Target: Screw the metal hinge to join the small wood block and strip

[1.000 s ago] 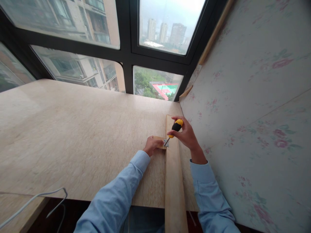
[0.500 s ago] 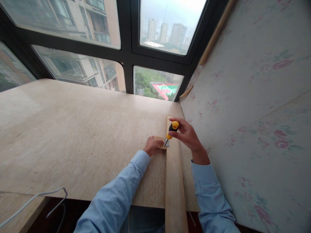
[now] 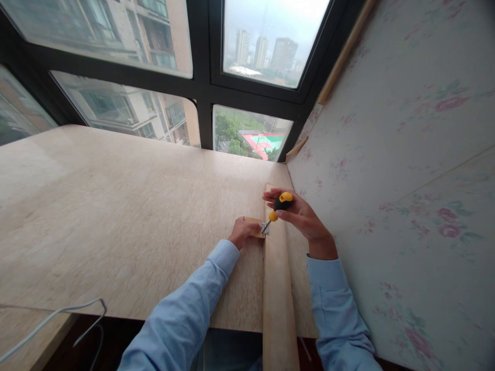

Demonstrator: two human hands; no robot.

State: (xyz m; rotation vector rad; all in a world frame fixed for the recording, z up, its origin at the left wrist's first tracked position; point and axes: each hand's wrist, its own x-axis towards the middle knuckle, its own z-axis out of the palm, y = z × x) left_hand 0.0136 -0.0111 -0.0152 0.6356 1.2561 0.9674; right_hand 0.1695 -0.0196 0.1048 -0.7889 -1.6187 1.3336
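My right hand (image 3: 299,214) grips a short screwdriver (image 3: 279,205) with a yellow and black handle, its tip down on a small metal bracket (image 3: 265,227). The bracket joins a small wooden block (image 3: 255,225) to a long wooden board (image 3: 275,278) standing on edge. My left hand (image 3: 242,232) is closed on the block and presses it down on the pale tabletop (image 3: 116,216), right beside the board.
A wall with flowered wallpaper (image 3: 406,170) rises close on the right. Dark-framed windows (image 3: 201,82) run along the far edge of the table. A white cable (image 3: 58,317) hangs off the near left edge.
My right hand has turned on the screwdriver handle, fingers shifting round it, while the tip stays on the bracket. My left hand has not moved.
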